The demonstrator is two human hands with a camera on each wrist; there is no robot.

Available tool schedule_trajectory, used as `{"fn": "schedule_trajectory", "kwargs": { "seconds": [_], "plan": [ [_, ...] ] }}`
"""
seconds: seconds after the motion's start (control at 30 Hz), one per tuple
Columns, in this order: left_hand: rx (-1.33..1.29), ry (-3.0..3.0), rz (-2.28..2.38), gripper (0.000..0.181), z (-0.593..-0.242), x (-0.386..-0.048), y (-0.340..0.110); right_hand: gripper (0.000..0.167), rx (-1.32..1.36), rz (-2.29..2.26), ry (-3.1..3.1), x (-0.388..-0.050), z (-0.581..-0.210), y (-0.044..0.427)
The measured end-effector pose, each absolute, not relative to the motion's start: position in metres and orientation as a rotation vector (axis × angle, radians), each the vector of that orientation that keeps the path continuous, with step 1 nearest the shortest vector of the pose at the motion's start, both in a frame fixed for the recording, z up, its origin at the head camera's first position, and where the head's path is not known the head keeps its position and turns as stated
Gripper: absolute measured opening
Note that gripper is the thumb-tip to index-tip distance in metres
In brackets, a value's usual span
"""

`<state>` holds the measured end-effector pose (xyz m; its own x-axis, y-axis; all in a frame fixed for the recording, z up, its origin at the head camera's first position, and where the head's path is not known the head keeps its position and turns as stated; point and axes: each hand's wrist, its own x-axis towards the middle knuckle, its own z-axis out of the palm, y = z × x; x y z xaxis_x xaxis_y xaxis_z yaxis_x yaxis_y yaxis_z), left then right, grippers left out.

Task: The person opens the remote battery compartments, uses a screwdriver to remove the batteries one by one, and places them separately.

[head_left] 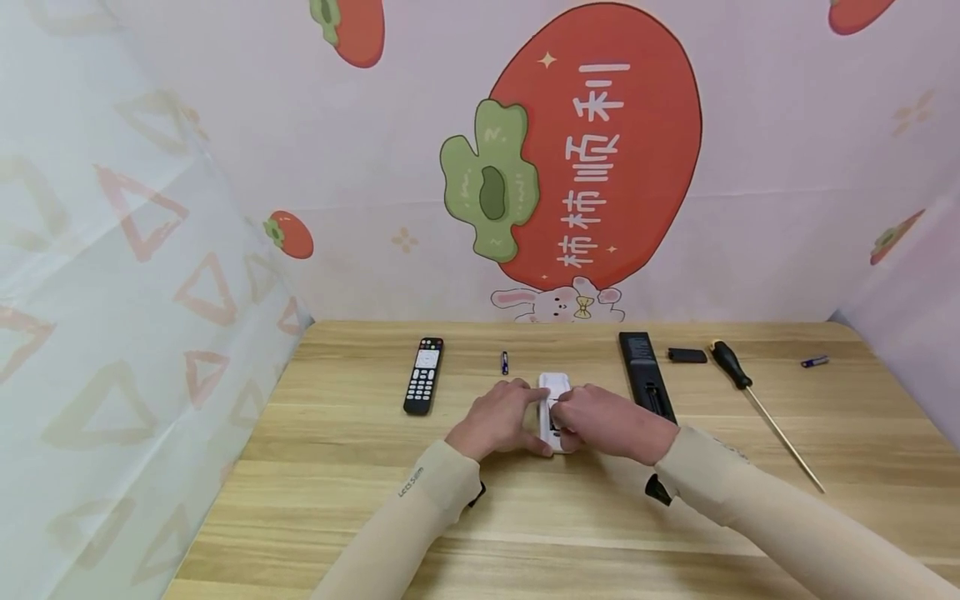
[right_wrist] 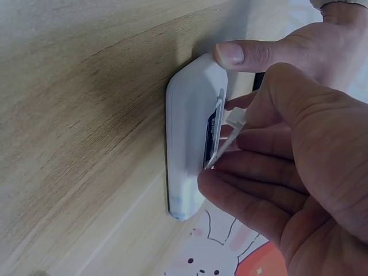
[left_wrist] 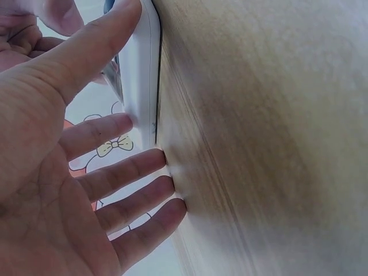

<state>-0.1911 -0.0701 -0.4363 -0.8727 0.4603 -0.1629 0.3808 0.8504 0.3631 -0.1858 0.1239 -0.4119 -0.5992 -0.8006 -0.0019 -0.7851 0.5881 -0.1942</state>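
A white remote control (head_left: pixel 556 382) lies back up on the wooden table, its battery compartment uncovered. A dark blue battery (right_wrist: pixel 211 131) shows inside in the right wrist view. My left hand (head_left: pixel 501 421) steadies the remote, the thumb at its near end and the index fingertip against it farther along. The other left fingers spread towards the table. With thumb and fingers, my right hand (head_left: pixel 611 421) pinches the white battery cover (right_wrist: pixel 229 138), which stands tilted over the compartment. One end of the cover meets the remote's edge; the fingers partly hide it.
Left of the hands lie a black remote (head_left: pixel 423 376) and a small battery (head_left: pixel 504 362). To the right are another black remote (head_left: pixel 642 367) with an uncovered compartment, a black cover (head_left: pixel 687 356), a screwdriver (head_left: pixel 767 417) and another battery (head_left: pixel 814 362). A printed cloth (head_left: pixel 360 150) hangs behind.
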Motion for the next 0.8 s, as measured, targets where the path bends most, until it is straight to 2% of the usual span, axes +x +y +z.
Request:
{"fn": "schedule_trajectory", "kwargs": {
  "seconds": [0.3,0.8],
  "plan": [
    [0.635,2.777,0.467,0.088,-0.436,-0.190,-0.070,0.008,-1.330,-0.324,2.731,-0.184,-0.408,0.130],
    [0.621,2.772,0.466,0.088,-0.436,-0.190,-0.070,0.020,-1.352,-0.447,2.803,-0.183,-0.403,0.139]
  ]
}}
